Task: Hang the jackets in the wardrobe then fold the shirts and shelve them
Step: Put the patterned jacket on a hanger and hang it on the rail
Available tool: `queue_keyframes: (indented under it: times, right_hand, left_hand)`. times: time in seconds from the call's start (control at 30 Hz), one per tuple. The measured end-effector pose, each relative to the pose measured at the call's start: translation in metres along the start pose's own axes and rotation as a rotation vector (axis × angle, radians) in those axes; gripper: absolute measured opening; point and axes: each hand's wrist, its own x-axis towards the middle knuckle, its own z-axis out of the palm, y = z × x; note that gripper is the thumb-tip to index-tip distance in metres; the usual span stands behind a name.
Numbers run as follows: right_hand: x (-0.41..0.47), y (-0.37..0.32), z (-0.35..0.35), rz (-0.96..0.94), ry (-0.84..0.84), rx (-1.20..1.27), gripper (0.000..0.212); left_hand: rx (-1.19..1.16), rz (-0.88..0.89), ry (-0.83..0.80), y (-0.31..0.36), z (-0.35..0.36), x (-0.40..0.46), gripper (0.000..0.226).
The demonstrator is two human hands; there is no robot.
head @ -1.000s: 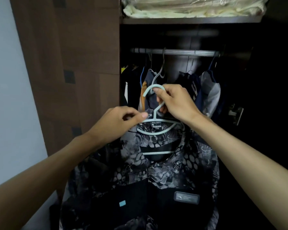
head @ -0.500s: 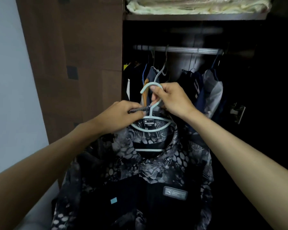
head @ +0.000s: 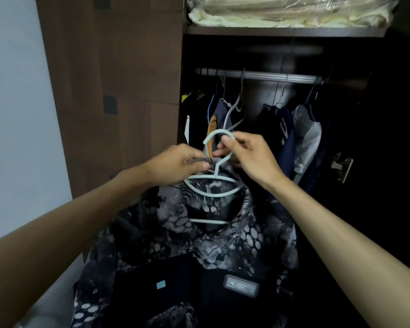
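Now right hand point(head: 249, 157) fingers pinch the hanger point(head: 214, 183) hook; left hand point(head: 175, 165) grips the jacket point(head: 199, 245) collar.

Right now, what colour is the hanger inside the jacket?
Pale blue hanger, seen in the head view.

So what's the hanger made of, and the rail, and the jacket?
Hanger: likely plastic, pale blue, smooth and matte, moulded in one piece.
Rail: looks like metal, silvery with a dull shine.
Jacket: soft printed fabric, black and grey, hanging in folds; probably synthetic, but I can't be sure.
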Motion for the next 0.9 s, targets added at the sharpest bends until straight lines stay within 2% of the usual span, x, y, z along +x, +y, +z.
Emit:
queue_keyframes:
  times: [0.07,0.13,0.17,0.23,0.27,0.33,0.43,0.53,0.6,0.67,0.73,0.83,0.9]
  right_hand:
    - [0.001,-0.004,0.002,0.0,-0.006,0.002,0.028]
    - [0.001,-0.007,0.006,-0.019,-0.018,-0.036,0.028]
    - [0.001,-0.009,0.008,-0.03,-0.019,-0.031,0.028]
    - [0.002,-0.012,0.01,-0.052,-0.016,-0.01,0.028]
    - [0.002,-0.014,0.011,-0.061,-0.019,-0.012,0.027]
    - [0.002,-0.019,0.014,-0.076,-0.033,0.019,0.022]
    - [0.003,-0.027,0.017,-0.082,-0.047,0.111,0.018]
    - [0.0,-0.029,0.003,-0.023,-0.203,0.082,0.018]
    - [-0.008,-0.022,-0.013,0.057,-0.316,-0.016,0.028]
    - [-0.017,-0.015,-0.021,0.064,-0.316,-0.156,0.022]
    - [-0.021,-0.012,-0.021,-0.009,-0.282,-0.337,0.014]
    - [-0.021,-0.01,-0.013,-0.14,-0.3,-0.689,0.021]
    - [-0.02,-0.008,-0.01,-0.125,-0.266,-0.645,0.024]
  left_hand:
    - [-0.03,-0.021,-0.139,0.003,0.004,0.002,0.045]
    - [-0.18,-0.034,-0.16,0.006,0.005,0.004,0.064]
    - [-0.234,-0.024,-0.168,0.007,0.006,0.004,0.064]
    - [-0.261,0.007,-0.219,0.01,0.006,0.003,0.053]
    - [-0.237,0.018,-0.228,0.011,0.008,0.002,0.039]
    - [-0.161,0.076,-0.186,0.012,0.009,0.001,0.023]
    - [-0.15,0.141,-0.128,0.012,0.006,0.003,0.023]
    - [-0.182,0.128,-0.121,0.009,0.003,0.001,0.019]
    - [-0.202,0.098,-0.089,0.008,0.001,-0.003,0.019]
    - [-0.249,0.062,-0.068,0.006,0.001,-0.006,0.018]
    - [-0.25,0.053,-0.051,0.006,0.003,-0.007,0.022]
    - [-0.174,0.088,0.0,0.006,0.007,-0.007,0.024]
    - [-0.156,0.108,0.027,0.007,0.007,-0.009,0.025]
